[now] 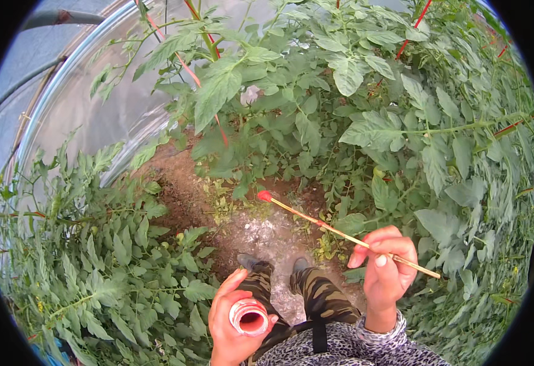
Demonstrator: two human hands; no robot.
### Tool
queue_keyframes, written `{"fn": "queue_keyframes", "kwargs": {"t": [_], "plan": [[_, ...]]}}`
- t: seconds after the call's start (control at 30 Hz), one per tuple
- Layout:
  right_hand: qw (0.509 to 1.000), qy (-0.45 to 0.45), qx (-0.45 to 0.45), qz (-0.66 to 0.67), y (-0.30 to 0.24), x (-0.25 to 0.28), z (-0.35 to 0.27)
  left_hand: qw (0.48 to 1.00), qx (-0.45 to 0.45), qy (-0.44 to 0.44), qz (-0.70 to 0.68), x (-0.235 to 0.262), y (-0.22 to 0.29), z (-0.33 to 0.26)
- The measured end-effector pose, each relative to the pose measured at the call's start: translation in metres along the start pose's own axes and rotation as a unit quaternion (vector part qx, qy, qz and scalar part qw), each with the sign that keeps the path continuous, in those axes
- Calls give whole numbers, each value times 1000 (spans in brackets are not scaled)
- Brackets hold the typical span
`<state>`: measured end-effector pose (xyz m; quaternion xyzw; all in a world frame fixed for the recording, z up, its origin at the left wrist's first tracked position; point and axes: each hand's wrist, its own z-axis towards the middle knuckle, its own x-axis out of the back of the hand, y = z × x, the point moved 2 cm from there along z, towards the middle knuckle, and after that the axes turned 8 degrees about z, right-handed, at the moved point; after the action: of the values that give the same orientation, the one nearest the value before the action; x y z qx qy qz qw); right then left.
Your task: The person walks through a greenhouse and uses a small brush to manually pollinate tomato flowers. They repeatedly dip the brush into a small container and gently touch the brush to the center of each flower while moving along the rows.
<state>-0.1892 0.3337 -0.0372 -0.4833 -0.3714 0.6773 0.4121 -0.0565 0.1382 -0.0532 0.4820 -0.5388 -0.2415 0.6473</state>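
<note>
Greenhouse tomato plants point(120, 250) partly hide the path point(261, 235); left hand point(225, 326) grips a jar point(250, 317), dim inside; right hand point(386, 271) pinches a red-tipped stick point(303, 215).

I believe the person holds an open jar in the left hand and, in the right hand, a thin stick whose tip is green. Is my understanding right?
Not entirely: the tip of the thin stick is red, not green, as the head view shows. The left hand does hold the open jar, and the right hand holds the stick.
</note>
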Motion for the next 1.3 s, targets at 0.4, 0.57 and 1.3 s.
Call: {"fn": "queue_keyframes", "kwargs": {"t": [0.4,0.57,1.3], "plan": [[980,-64,99,-162,-74,26,3,994,-108,5,-19,-33,97,42],[965,-66,149,-206,-87,14,37,986,-158,22,-45,-35,123,97],[979,-46,172,-96,7,-75,300,980,-193,43,-3,3,156,336]]}}
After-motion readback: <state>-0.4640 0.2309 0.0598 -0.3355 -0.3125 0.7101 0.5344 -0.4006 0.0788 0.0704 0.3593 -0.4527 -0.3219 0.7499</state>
